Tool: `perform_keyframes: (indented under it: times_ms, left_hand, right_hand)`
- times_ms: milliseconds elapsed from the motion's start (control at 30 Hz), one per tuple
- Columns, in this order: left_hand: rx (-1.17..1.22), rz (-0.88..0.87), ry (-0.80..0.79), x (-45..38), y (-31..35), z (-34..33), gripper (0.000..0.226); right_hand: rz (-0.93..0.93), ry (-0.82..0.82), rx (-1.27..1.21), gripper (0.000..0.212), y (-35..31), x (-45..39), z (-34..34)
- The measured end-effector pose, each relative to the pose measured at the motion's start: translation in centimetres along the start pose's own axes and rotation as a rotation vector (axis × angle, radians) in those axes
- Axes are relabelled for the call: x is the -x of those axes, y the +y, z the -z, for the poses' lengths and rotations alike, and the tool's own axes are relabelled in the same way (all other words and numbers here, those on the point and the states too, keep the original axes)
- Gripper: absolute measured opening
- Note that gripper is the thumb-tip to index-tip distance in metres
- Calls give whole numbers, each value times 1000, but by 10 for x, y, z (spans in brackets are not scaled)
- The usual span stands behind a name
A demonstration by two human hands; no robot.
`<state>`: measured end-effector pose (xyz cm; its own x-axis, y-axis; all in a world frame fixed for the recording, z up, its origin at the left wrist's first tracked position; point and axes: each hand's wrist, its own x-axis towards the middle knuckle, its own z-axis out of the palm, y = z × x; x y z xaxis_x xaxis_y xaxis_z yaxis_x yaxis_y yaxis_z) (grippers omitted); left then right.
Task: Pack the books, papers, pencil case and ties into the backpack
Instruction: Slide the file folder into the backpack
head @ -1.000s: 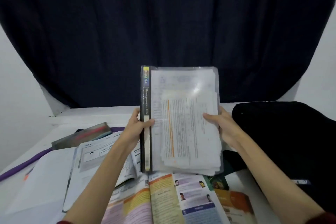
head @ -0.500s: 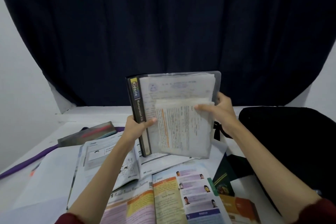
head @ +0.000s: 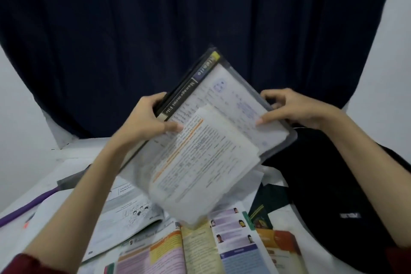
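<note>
Papers in a clear plastic file folder were held tilted in the air above the table, the folder's black spine turned up and to the left and the loose sheets sliding out of its lower end. The folder was gripped by both hands: the left hand was curled round the spine edge with its thumb pressed on the front sheet, and the right hand was clamped on the opposite edge, thumb on the plastic cover and fingers behind it. Just right of the folder, and partly under its lower corner, the black backpack was seen lying on the table. Below the folder an open colourful textbook was spread flat, with a dark green booklet between it and the backpack. Left of the folder, under the left forearm, an open workbook with line drawings was laid, and farther left a purple strap was stretched across the table. Behind the folder a dark blue curtain was hung.
</note>
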<state>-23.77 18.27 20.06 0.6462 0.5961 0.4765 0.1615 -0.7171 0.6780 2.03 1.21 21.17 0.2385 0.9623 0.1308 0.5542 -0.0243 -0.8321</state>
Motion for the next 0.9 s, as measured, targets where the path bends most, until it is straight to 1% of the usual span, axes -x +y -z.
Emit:
perform_keyframes:
  times_ms: [33,100,133,200,267,300,433,533,667,833,900]
  left_hand:
    - [-32,4,-97,-5,8,3,44]
    - [-67,17,-291,-14,14,3,49]
    - [-76,26,-369,-19,13,1,49]
    - [-93,51,-483,-24,8,-8,50]
    - [-113,89,-561,-26,1,-23,52]
    - [-107,102,-583,-25,-3,-33,54]
    - [-84,55,-569,-16,-10,-82,58]
    - [-127,21,-551,-13,0,-123,59]
    - [-90,-41,-395,-9,36,-174,43]
    - [45,-192,-212,24,96,-255,24]
    - [31,-300,-194,47,116,-293,17]
  right_hand:
    - [-53,-94,-55,38,0,7,-5]
    - [-128,-188,-171,56,7,19,-20]
    - [-151,-194,-227,58,14,25,-30]
    - [-190,-151,-338,51,30,41,-48]
    - [-217,-96,-423,47,47,60,-64]
    - [-222,-58,-471,49,55,69,-71]
    - [-250,91,-697,55,77,103,-80]
    - [-296,181,-859,58,101,131,-67]
    - [-339,285,-955,69,141,173,-27]
    - [-297,409,-1007,73,190,226,50]
    - [-303,434,-1053,86,206,244,82]
